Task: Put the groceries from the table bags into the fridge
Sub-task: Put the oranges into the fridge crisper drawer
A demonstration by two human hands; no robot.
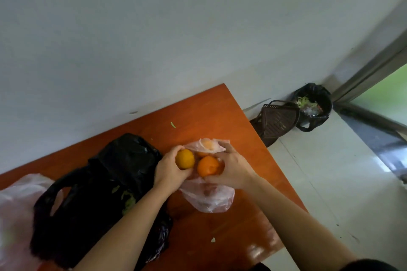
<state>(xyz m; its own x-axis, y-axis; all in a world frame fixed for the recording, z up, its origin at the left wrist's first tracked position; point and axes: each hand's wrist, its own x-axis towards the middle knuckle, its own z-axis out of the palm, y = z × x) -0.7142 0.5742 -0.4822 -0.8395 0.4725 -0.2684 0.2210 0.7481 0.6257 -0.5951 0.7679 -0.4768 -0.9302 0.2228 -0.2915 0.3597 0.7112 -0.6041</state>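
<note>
On the orange-brown table (220, 114) lies a thin clear plastic bag (209, 198) with oranges in it. My left hand (169, 169) grips a yellow-orange orange (185, 158) just above the bag. My right hand (231, 169) curls round a deeper orange one (208, 166) right beside it. Another orange (208, 145) shows through the bag's far end. A black plastic bag (99, 182) with green leaves inside lies to the left. A pale pink bag (15, 204) sits at the far left edge. The fridge is out of view.
The table stands against a white wall. On the tiled floor at the right are a dark plastic stool (277, 121) and a bin lined with a black bag (315, 105), next to a door frame. Small green scraps (172, 125) lie on the table.
</note>
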